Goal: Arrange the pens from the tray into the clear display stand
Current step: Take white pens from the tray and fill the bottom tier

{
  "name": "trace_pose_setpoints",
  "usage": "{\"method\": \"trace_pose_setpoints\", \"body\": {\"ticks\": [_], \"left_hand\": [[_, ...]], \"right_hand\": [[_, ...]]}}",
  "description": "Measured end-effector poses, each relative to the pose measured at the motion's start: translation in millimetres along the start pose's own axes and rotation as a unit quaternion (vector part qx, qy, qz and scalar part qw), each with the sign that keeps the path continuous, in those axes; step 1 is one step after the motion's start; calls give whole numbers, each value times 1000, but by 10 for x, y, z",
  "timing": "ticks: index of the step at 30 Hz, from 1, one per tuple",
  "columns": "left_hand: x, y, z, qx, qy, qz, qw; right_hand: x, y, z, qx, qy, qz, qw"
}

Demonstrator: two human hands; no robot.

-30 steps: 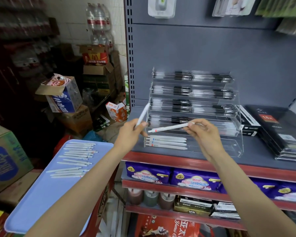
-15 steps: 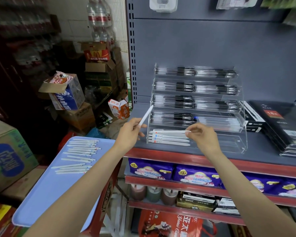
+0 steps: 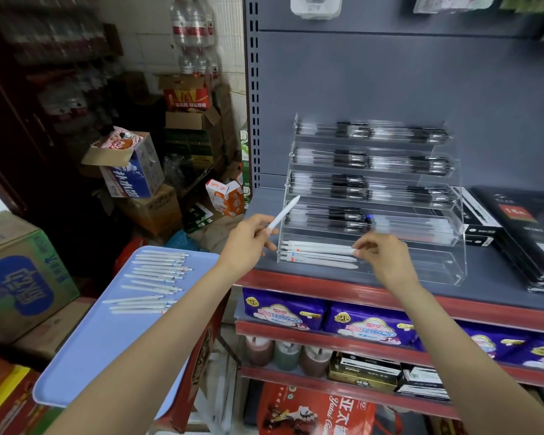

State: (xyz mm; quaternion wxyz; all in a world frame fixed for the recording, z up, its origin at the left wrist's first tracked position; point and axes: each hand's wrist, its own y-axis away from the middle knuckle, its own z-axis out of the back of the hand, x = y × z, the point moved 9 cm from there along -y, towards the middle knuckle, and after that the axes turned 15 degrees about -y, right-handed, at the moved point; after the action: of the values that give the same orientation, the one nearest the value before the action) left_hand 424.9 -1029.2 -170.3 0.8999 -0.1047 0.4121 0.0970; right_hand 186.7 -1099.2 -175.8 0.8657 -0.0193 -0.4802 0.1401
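Left hand (image 3: 248, 243) pinches a white pen (image 3: 283, 212) by its lower end, fingers curled round it; pen tilts up and right, tip near the left edge of the clear stand (image 3: 453, 265), just outside it. Right hand (image 3: 387, 259) is at the stand's bottom tier, fingertips (image 3: 358, 250) pinching the right end of the top pen (image 3: 321, 250) of a small pile lying flat there. Pile (image 3: 318, 260) of white pens sits in the left part of the bottom tier, lengthwise left to right; right part of that tier bare. Upper tiers hold dark pens (image 3: 352, 186). Stand rests on the grey shelf (image 3: 500, 287), against the back panel. Blue tray (image 3: 107, 346) lower left, well apart from both hands, with a row of white pens (image 3: 157, 277) lying across its far half. Black boxes (image 3: 522, 233) right of the stand. Purple packs (image 3: 368, 321) on the shelf below.
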Motion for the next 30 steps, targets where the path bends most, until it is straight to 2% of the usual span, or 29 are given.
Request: {"method": "trace_pose_setpoints", "body": {"ticks": [9,11,14,16,18,20,22,25,27,30], "left_hand": [[-109,17,6,-13,-35,-43,998],[-173,29,12,-17,-57,-61,996],[-320,73,-12,-4,-90,-105,990],[-429,107,-62,19,-105,-133,985],[-515,132,-90,30,-108,-148,983],[-539,137,-86,28,-105,-152,982],[-494,125,-39,2,-113,-143,983],[-303,86,88,-54,-134,-84,986],[-171,62,79,-35,-140,-46,989],[-38,46,-83,47,-122,-11,991]], "right_hand": [[31,-25,-85,21,51,-4,998],[108,-3,-59,9,39,24,999],[395,72,33,-34,-72,95,992],[493,76,-8,-3,-156,84,984],[565,80,-97,45,-198,72,977],[591,88,-117,59,-236,69,967],[537,100,-62,39,-272,58,960],[347,111,78,-6,-270,38,962],[201,104,115,-16,-243,20,970],[77,118,80,-9,-202,-2,979]]}}
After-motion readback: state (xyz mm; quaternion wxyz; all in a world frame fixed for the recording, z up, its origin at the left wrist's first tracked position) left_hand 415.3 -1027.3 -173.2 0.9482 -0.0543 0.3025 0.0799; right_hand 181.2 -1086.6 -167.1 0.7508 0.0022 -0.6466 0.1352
